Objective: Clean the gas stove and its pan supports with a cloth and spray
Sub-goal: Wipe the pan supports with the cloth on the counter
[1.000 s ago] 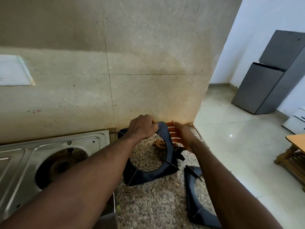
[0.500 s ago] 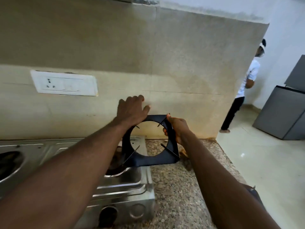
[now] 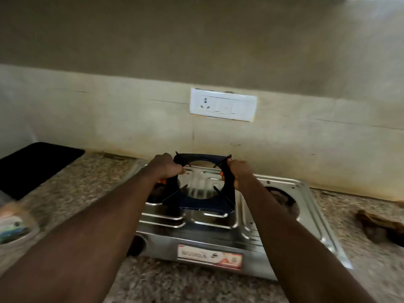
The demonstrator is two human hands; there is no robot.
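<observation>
A steel two-burner gas stove (image 3: 220,235) stands on the granite counter against the wall. Above its middle I hold a dark square pan support (image 3: 203,204) with a round opening, tilted toward me. My left hand (image 3: 167,168) grips its left side and my right hand (image 3: 237,172) grips its right side. The right burner opening (image 3: 282,199) is bare. The left burner is mostly hidden behind my left arm and the support.
A white socket plate (image 3: 223,104) sits on the wall above the stove. A black flat board (image 3: 35,165) lies on the counter at left, with a blurred container (image 3: 13,224) at the left edge. A brown crumpled thing (image 3: 380,224) lies right of the stove.
I lifted the pan support off the counter at the right and carried it left over the stove. My view swung left; the floor, fridge and other person are out of view.
</observation>
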